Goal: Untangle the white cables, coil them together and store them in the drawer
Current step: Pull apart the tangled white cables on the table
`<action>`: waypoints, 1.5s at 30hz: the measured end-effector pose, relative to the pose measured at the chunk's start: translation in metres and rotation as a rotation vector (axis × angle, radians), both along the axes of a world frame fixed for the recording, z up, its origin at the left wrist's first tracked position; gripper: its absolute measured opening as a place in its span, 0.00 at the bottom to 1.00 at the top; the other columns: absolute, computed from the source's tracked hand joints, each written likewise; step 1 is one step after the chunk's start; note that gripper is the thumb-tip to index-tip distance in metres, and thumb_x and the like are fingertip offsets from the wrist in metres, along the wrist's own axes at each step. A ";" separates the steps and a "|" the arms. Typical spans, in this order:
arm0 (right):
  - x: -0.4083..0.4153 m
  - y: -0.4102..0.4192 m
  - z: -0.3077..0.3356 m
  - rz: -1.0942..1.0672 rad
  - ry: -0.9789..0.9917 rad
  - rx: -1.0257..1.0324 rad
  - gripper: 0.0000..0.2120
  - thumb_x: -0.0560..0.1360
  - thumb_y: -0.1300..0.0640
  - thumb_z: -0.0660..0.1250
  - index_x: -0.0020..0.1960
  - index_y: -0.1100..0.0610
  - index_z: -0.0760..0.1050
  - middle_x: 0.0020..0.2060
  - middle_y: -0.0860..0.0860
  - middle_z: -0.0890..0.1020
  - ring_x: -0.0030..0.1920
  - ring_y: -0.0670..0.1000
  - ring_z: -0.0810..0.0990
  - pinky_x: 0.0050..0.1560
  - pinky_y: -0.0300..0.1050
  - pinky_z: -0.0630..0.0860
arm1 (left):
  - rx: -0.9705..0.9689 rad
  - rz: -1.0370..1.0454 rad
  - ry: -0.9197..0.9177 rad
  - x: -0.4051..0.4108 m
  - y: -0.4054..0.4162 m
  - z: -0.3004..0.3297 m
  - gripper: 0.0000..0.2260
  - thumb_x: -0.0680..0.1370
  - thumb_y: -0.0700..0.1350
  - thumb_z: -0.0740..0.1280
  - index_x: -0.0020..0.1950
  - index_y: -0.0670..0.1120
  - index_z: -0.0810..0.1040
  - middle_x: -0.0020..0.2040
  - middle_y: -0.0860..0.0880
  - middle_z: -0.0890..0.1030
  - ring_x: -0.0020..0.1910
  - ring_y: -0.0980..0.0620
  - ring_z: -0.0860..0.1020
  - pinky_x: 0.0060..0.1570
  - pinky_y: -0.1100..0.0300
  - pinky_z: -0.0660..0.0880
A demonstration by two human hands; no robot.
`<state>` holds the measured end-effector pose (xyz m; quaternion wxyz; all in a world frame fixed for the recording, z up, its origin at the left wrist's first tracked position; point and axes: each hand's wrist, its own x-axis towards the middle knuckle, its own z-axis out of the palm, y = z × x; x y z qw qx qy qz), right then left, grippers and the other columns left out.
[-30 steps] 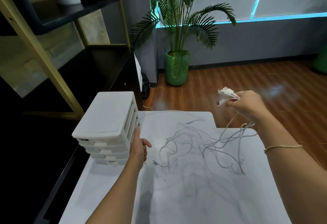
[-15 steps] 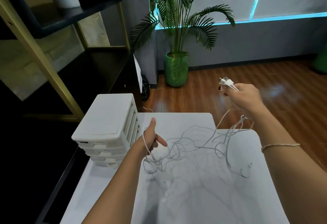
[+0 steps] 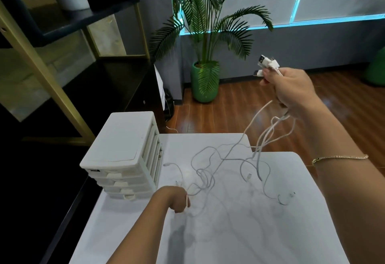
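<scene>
Now lower, left hand curled on white cables; right hand higher, gripping plug ends.

Head view — down over table

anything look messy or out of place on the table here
Yes: the white cables lie in a knotted sprawl across the table, not yet coiled. The right hand holds their plugs up high; the left hand pinches one strand. The drawer unit looks shut.
</scene>
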<state>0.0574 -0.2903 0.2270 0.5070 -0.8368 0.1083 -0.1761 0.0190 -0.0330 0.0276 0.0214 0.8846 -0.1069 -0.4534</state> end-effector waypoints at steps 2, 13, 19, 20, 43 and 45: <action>0.000 0.005 0.005 0.036 -0.016 0.009 0.19 0.77 0.45 0.63 0.31 0.51 0.77 0.14 0.44 0.64 0.18 0.43 0.60 0.26 0.43 0.59 | 0.052 -0.004 -0.120 0.005 -0.001 -0.006 0.23 0.76 0.32 0.54 0.69 0.43 0.70 0.70 0.44 0.69 0.68 0.44 0.69 0.65 0.55 0.66; -0.012 0.022 0.020 0.109 -0.017 0.144 0.18 0.78 0.44 0.61 0.35 0.53 0.76 0.21 0.50 0.63 0.19 0.45 0.60 0.21 0.36 0.58 | -0.561 0.465 -0.247 0.003 -0.064 -0.034 0.30 0.79 0.45 0.64 0.77 0.52 0.53 0.74 0.42 0.62 0.72 0.45 0.63 0.67 0.59 0.62; -0.019 0.015 0.020 0.151 0.019 0.211 0.17 0.78 0.45 0.62 0.35 0.53 0.76 0.25 0.51 0.62 0.21 0.46 0.59 0.24 0.39 0.56 | -0.623 0.931 -0.293 0.025 -0.072 -0.042 0.29 0.81 0.50 0.60 0.77 0.44 0.52 0.74 0.41 0.63 0.71 0.42 0.65 0.68 0.54 0.65; -0.021 0.014 0.020 0.159 0.020 0.211 0.17 0.78 0.45 0.62 0.35 0.54 0.76 0.25 0.51 0.62 0.21 0.46 0.59 0.24 0.39 0.57 | -0.673 1.034 -0.226 0.030 -0.072 -0.045 0.29 0.80 0.51 0.61 0.77 0.43 0.53 0.73 0.40 0.64 0.68 0.42 0.68 0.66 0.54 0.68; -0.026 -0.009 -0.072 0.205 0.232 0.268 0.04 0.71 0.57 0.72 0.42 0.57 0.78 0.22 0.47 0.68 0.23 0.45 0.60 0.23 0.38 0.58 | -1.118 0.667 -0.289 0.042 -0.104 0.079 0.09 0.80 0.44 0.63 0.46 0.45 0.82 0.30 0.49 0.78 0.28 0.54 0.74 0.34 0.64 0.75; -0.025 -0.001 -0.084 0.254 0.279 0.317 0.07 0.67 0.60 0.76 0.42 0.57 0.79 0.18 0.44 0.69 0.21 0.45 0.60 0.22 0.36 0.57 | -1.173 0.663 -0.318 0.041 -0.103 0.098 0.08 0.80 0.45 0.63 0.45 0.48 0.81 0.30 0.50 0.78 0.27 0.56 0.75 0.32 0.65 0.75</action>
